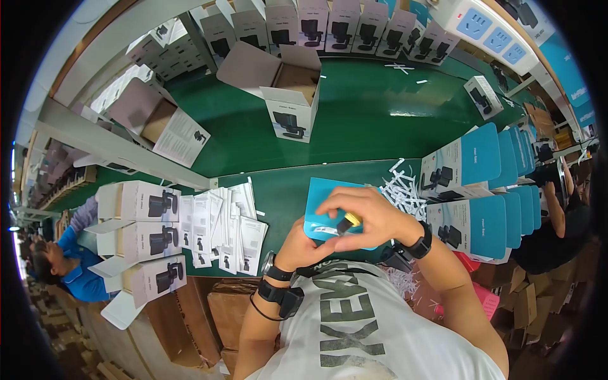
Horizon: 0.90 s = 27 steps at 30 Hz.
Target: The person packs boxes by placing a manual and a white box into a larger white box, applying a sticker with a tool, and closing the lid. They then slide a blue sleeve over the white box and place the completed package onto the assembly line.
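In front of my body lies a blue-topped box [318, 193] on the green bench, its lower part hidden by my hands. My left hand [299, 246] rests at the near left corner of this box, closed against its edge, with some fingers out of sight. Over the box is my right hand [370, 215], its fingers curled round a small black-and-yellow tool [349, 222] whose exact kind I cannot make out. A whitish strip [327, 230] shows on the blue surface between the hands.
Left of my hands are leaflets [234, 221] and open cartons [152, 240]. To the right lie white paper strips [403, 193] beside blue-flapped boxes [478, 218]. An open carton [292, 114] stands on the raised shelf below a power strip [487, 35]. Other people are at both sides.
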### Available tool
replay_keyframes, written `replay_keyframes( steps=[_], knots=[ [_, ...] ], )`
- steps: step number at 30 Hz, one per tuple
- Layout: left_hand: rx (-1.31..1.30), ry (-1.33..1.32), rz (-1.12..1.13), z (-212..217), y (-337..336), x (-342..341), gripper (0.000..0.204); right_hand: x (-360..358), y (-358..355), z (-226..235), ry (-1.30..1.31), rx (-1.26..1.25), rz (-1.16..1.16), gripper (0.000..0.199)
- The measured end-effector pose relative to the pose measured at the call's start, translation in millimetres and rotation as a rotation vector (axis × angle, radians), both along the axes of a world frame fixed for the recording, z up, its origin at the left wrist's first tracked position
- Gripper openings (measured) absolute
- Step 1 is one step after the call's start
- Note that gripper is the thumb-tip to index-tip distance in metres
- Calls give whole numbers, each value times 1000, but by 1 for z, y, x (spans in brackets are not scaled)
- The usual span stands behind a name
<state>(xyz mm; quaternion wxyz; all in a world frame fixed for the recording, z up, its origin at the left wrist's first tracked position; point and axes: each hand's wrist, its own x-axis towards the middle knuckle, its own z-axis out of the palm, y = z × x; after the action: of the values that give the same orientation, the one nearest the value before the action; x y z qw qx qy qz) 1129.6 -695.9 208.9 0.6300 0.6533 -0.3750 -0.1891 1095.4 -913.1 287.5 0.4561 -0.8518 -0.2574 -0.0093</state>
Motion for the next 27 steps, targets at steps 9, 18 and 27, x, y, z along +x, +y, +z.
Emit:
replay_keyframes(
  steps=[9,18,27],
  knots=[
    [19,-217,262,4,-3,-11,30,-63,-69,7,-138,411,-871,24],
    [-296,51,519,-17,-7,-19,51,-109,3,-36,74,147,-738,53],
    [5,-152,296,-24,25,4,59,-89,10,-78,-324,-43,-914,57]
  ],
)
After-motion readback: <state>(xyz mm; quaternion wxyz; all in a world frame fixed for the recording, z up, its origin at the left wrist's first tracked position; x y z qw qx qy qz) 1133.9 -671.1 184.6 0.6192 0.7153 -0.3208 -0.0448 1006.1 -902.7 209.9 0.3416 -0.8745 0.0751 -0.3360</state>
